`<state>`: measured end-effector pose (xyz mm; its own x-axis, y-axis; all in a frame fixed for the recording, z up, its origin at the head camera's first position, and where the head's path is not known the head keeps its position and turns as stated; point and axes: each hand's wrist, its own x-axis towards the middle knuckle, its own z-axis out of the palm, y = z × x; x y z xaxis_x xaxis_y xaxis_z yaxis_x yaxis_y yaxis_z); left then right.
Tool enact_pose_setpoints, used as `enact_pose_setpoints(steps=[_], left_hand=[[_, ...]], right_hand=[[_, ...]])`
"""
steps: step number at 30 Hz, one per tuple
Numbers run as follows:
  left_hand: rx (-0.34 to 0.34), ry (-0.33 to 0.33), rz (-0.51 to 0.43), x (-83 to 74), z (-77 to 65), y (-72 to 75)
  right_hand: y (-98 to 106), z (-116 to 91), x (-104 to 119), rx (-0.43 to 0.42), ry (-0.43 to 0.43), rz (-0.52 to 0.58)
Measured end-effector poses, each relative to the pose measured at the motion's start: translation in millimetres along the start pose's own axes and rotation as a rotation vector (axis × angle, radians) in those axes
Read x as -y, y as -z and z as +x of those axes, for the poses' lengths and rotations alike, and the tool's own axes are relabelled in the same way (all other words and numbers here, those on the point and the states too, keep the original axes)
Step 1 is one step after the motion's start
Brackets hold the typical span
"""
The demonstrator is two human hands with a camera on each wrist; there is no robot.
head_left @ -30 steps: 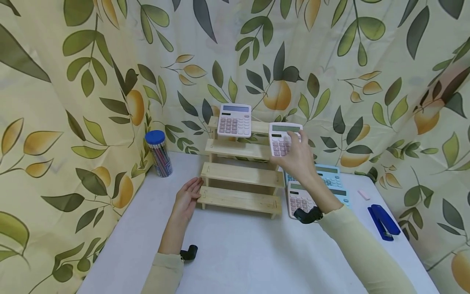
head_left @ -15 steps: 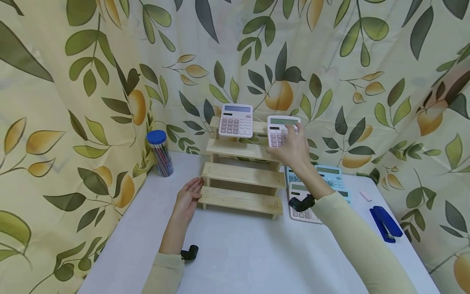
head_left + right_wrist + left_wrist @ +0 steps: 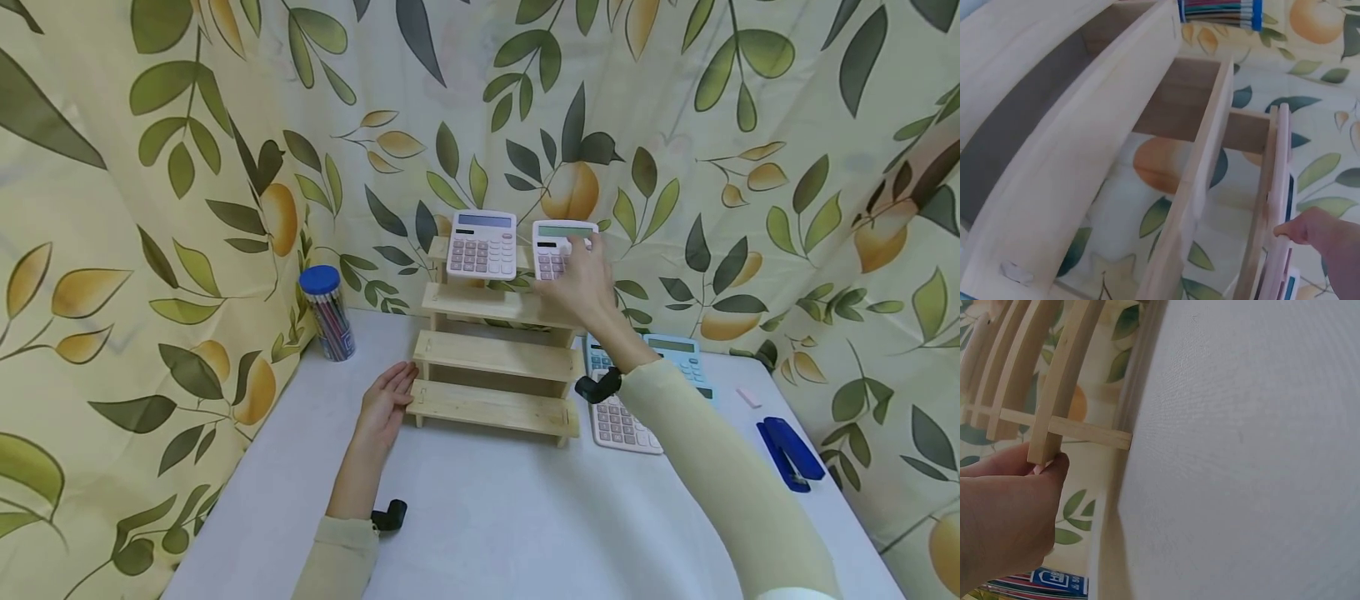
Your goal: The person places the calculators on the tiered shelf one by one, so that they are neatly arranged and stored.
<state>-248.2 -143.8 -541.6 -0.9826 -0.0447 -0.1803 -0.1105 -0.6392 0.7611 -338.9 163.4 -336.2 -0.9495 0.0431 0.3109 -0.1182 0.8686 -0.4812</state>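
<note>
Over the last second the right hand (image 3: 581, 279) has shifted up and leftward with a pink calculator (image 3: 553, 247), from right of the wooden stand (image 3: 495, 356) to its top tier, upper centre of the frame. The held calculator now tilts back just beside the resting calculator (image 3: 482, 244), a narrow gap between them and its top edge slightly lower. The right hand pinches it by the body, thumb at the near side, fingertips on the face; whether its base touches the top board cannot be told. The work therefore seems to have passed from carrying to settling the piece, which is not yet released. The left hand (image 3: 382, 408), lower centre-left, has stayed put, fingers against the left end of the lower tiers; whether they pinch the wood or merely rest there is unclear. Right of the stand, partly behind the right sleeve (image 3: 720, 467), another pink calculator (image 3: 626, 425) and blue calculators (image 3: 675, 354) lie on the table (image 3: 480, 517), unchanged in place.
</note>
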Motion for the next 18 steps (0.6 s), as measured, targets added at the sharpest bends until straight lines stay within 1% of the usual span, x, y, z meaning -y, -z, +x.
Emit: enact_pose_setpoints(steps=[11,18], left_hand=[[0.002,-0.009,0.001,-1.6,-1.2,-0.7],[0.0,-0.005,-0.022,-0.4,0.7,-0.4]], right_hand=[[-9.8,20.2,4.2,-0.005,-0.027,-0.01],[-13.8,24.2,7.4,0.012,-0.03,0.007]])
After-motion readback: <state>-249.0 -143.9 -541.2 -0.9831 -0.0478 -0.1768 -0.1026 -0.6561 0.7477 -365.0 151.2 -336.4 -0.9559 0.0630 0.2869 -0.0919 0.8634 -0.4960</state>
